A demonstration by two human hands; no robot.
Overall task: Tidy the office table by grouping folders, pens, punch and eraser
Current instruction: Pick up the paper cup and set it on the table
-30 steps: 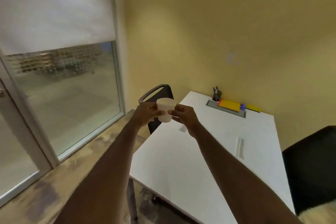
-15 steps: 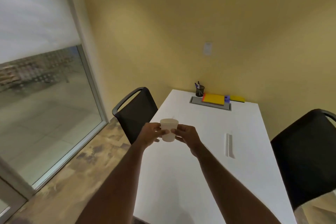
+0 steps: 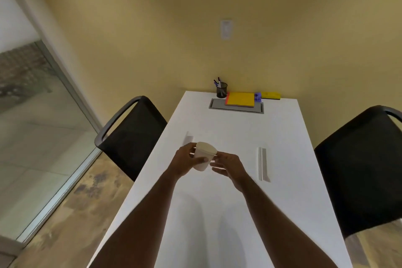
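My left hand (image 3: 185,161) grips a white paper cup (image 3: 204,156) above the middle of the white table (image 3: 217,213). My right hand (image 3: 228,164) is beside the cup with relaxed fingers, its fingertips at the cup's rim. At the table's far end stand a black mesh pen holder (image 3: 221,90) with pens, a stack of yellow and orange folders (image 3: 240,99), a small purple punch (image 3: 258,96) and a yellow eraser (image 3: 270,95).
A grey cable tray (image 3: 236,109) is set into the table under the folders. Two white strips (image 3: 262,163) lie on the table's right side. Black chairs stand at the left (image 3: 132,135) and right (image 3: 359,169). A glass wall (image 3: 32,126) is at the left.
My view has turned right and down onto the table. Both hands with the cup have come lower over the tabletop, and my right hand has loosened from the cup.
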